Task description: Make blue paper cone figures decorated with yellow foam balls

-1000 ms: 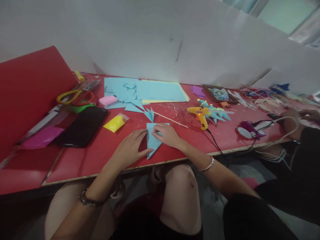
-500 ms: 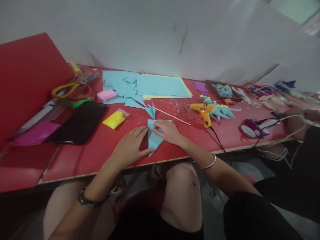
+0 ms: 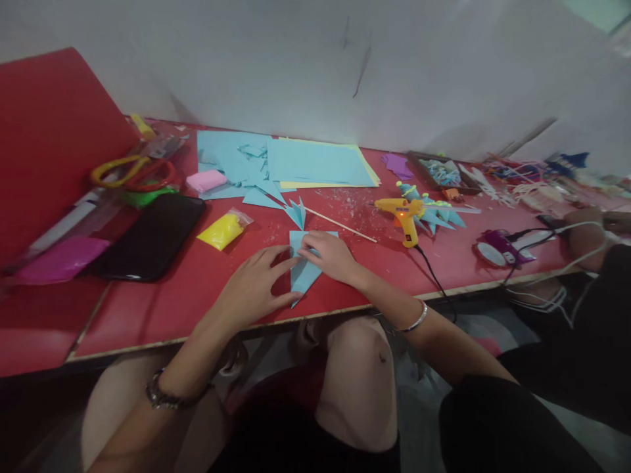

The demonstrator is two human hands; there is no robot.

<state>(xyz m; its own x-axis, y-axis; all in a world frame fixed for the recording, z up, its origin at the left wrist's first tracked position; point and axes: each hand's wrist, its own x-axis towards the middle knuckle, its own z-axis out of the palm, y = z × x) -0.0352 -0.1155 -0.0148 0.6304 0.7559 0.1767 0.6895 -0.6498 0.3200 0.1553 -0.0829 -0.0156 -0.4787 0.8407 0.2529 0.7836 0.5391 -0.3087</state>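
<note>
A folded sheet of blue paper (image 3: 302, 278) lies on the red table (image 3: 172, 307) near its front edge, tapering to a point toward me. My left hand (image 3: 254, 282) rests at the paper's left side, fingers stretched and thumb apart near the lower tip. From the right, my right hand (image 3: 332, 258) presses on the paper's upper part with curled fingers, covering some of it. Just beyond stands a small fan of pointed blue paper (image 3: 296, 215). A thin wooden stick (image 3: 341, 225) lies beside that fan.
A yellow glue gun (image 3: 407, 220) with a lit light sits to the right, its cord hanging over the edge. Leftward are a yellow packet (image 3: 223, 230), a black phone (image 3: 152, 240) and scissors (image 3: 118, 172). Blue sheets (image 3: 320, 163) lie behind. Another person's hand (image 3: 584, 226) is far right.
The view has shifted slightly. My left fingers have lifted or slid a little off the blue paper's left edge; my right hand stays on it, its fingers drawn slightly left.
</note>
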